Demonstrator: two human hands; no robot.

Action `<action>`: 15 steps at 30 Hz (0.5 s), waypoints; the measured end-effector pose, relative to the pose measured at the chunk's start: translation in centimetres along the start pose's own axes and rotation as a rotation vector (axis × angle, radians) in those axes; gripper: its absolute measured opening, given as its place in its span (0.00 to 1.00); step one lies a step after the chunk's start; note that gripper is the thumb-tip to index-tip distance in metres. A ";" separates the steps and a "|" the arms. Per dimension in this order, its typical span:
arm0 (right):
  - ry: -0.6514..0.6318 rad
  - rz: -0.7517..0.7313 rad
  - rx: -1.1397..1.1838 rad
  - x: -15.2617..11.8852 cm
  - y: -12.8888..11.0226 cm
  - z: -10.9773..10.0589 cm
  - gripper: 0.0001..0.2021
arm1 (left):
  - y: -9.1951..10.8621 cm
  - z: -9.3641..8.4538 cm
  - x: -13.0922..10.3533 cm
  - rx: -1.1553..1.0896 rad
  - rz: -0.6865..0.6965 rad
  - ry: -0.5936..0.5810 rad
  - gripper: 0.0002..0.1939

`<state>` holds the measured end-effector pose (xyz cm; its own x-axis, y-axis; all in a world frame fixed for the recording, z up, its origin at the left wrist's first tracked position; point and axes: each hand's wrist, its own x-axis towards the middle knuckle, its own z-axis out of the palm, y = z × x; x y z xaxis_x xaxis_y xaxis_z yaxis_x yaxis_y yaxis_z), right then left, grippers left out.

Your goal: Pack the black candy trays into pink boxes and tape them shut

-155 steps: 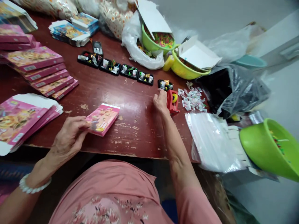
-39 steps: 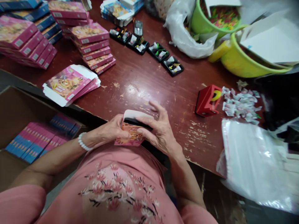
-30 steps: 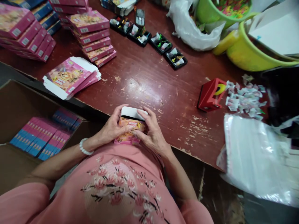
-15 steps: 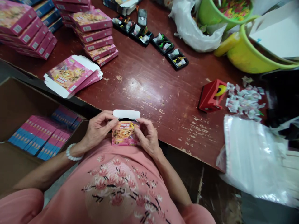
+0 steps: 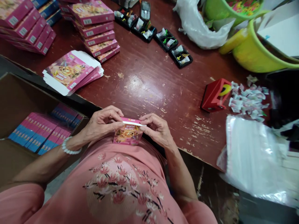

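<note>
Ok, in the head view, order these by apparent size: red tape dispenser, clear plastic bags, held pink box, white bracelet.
1. Clear plastic bags
2. Pink box and red tape dispenser: too alike to rank, box partly covered
3. White bracelet

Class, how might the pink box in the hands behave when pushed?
The pink box probably feels stiff: its front looks flat. It's likely light: left hand and right hand pinch its top. Its thin, white-edged flap may bend.

Left grip [image 5: 104, 122], right grip [image 5: 157, 129]: twin pinches

Pink printed box [image 5: 128, 136] with bent-over top flap [image 5: 129, 120]
</note>
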<state>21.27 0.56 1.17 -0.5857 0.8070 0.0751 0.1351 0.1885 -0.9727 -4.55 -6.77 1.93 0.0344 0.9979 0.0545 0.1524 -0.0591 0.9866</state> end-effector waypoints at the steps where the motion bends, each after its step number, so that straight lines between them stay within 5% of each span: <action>1: -0.012 0.035 0.018 0.1 -0.1 -0.1 0.09 | 0.1 -0.1 0.1 -0.021 -0.039 -0.022 0.05; 9: -0.090 0.322 0.247 2.2 -1.3 0.2 0.13 | 2.0 -0.4 1.6 0.092 -0.189 -0.022 0.09; 15: -0.034 0.133 0.102 2.2 -0.8 0.0 0.08 | 1.6 -0.1 2.5 -0.008 -0.137 -0.052 0.07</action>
<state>19.83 2.19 2.08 -0.5948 0.8015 -0.0618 0.1324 0.0218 -0.9910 -4.28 -4.41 3.66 0.0654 0.9939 -0.0885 0.1509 0.0778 0.9855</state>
